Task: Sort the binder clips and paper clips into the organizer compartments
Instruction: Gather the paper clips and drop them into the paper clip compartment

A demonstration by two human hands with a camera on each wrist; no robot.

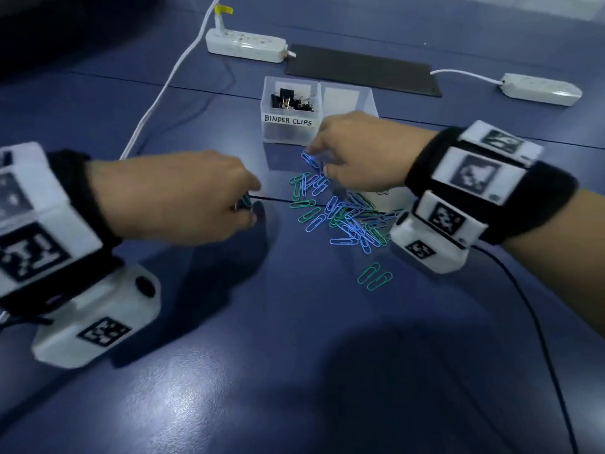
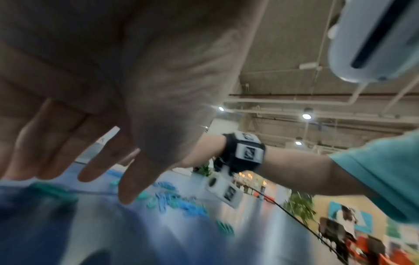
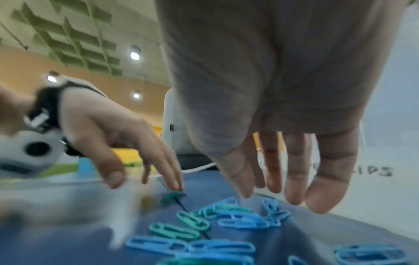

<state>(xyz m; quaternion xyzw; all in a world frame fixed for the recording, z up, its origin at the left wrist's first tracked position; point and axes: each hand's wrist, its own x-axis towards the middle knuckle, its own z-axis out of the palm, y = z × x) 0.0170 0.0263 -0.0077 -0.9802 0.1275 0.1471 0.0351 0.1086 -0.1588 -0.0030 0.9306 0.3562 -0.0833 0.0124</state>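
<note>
A loose pile of blue and green paper clips (image 1: 347,214) lies on the blue table in front of the clear organizer (image 1: 271,132). Its left compartment, labelled BINDER CLIPS, holds black binder clips (image 1: 291,99). The right compartment (image 1: 347,96) looks empty. My left hand (image 1: 250,208) reaches in from the left, its straight fingertips (image 3: 176,184) touching one green paper clip (image 3: 173,195) apart from the pile. My right hand (image 1: 319,162) hovers over the blue clips (image 3: 249,220) at the pile's far edge. Its fingers (image 3: 294,188) hang straight and hold nothing.
Two green clips (image 1: 375,276) lie apart, nearer to me than the pile. Behind the organizer are a black mat (image 1: 360,70), two white power strips (image 1: 245,44) (image 1: 540,88) and a white cable (image 1: 163,93). A thin black cable (image 1: 540,322) trails from my right wrist.
</note>
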